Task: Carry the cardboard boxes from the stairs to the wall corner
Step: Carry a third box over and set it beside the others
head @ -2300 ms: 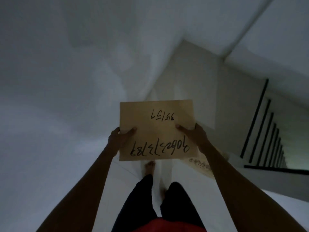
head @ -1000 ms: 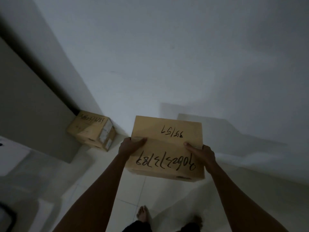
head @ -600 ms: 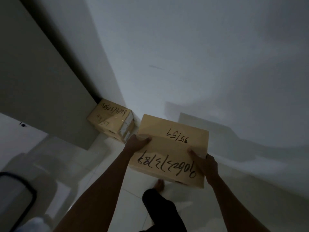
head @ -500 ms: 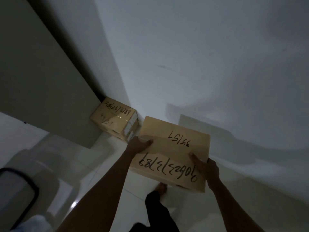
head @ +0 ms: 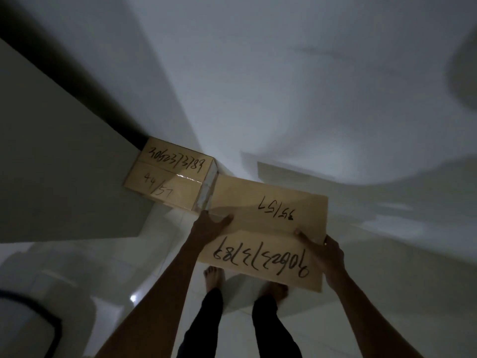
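the carried cardboard box (head: 265, 231) hangs above the floor (head: 165, 254), the left hand (head: 209, 224) and right hand (head: 327, 257) clamped on its opposite side edges, thumbs on top. it looks stiff, sealed and fairly light; side edges suit the grip. the placed box (head: 170, 174) sits in the wall corner (head: 144, 140), just beside; open room lies to its right along the wall.

Dim home interior, I'd say: pale tiled floor (head: 165, 228), plain white walls (head: 284, 86) meeting at a corner, my bare feet (head: 213, 276) on the tiles.
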The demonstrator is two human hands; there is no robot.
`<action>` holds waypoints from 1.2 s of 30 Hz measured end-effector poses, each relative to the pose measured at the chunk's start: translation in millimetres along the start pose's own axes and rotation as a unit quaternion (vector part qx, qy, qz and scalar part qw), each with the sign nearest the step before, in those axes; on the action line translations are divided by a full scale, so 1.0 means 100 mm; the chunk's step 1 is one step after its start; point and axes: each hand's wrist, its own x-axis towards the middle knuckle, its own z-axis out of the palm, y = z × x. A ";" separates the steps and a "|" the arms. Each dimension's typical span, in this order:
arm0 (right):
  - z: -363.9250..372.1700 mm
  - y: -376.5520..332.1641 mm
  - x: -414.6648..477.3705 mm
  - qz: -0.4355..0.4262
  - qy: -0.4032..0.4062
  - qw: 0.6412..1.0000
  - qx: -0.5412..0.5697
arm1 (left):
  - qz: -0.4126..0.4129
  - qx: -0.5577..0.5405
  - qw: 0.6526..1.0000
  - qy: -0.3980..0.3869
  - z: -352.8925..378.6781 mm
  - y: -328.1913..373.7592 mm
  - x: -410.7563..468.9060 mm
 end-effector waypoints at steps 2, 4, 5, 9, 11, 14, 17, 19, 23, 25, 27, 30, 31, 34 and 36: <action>0.26 0.11 0.27 0.006 0.011 1.000 -0.007 | -0.007 0.012 1.000 0.005 0.03 -0.16 0.33; 0.52 0.24 0.55 0.012 0.013 1.000 -0.015 | -0.017 0.033 0.999 0.005 0.11 -0.35 0.68; 0.65 0.31 0.70 0.012 0.014 1.000 -0.021 | -0.017 0.039 0.999 0.003 0.16 -0.46 0.87; 1.15 0.58 1.37 0.011 0.020 0.999 -0.027 | -0.028 0.041 0.999 0.000 0.39 -0.83 1.63; 1.41 0.71 1.69 0.005 0.020 0.999 -0.027 | -0.022 0.031 0.999 -0.003 0.49 -0.98 1.95; 1.73 0.89 2.13 0.009 0.026 0.999 -0.019 | 0.005 0.027 1.000 -0.016 0.67 -1.21 2.38; 1.98 1.03 2.50 0.018 0.022 0.999 -0.015 | 0.024 0.023 0.999 0.001 0.84 -1.41 2.74; 2.12 1.13 2.72 0.017 0.022 1.000 0.000 | 0.025 0.022 0.999 0.016 0.94 -1.47 2.91; 2.33 1.24 3.03 0.015 0.022 0.999 0.025 | 0.068 0.122 0.987 0.080 1.09 -1.55 3.11; 2.41 1.26 3.14 0.012 0.028 0.999 0.034 | 0.093 0.230 0.963 0.104 1.13 -1.60 3.14; 2.46 1.28 3.22 0.011 0.033 0.999 0.034 | 0.127 0.299 0.940 0.109 1.15 -1.67 3.15; 2.56 1.24 3.29 -0.004 0.031 0.999 0.036 | 0.159 0.379 0.904 0.115 1.15 -1.79 3.19; 2.60 1.21 3.31 -0.010 0.029 0.999 0.033 | 0.183 0.400 0.890 0.123 1.15 -1.80 3.22; 2.74 1.13 3.37 -0.012 0.019 0.999 0.034 | 0.196 0.417 0.883 0.093 1.11 -1.77 3.25; 2.82 1.11 3.37 -0.012 0.020 0.999 0.034 | 0.183 0.430 0.879 0.096 1.08 -1.80 3.32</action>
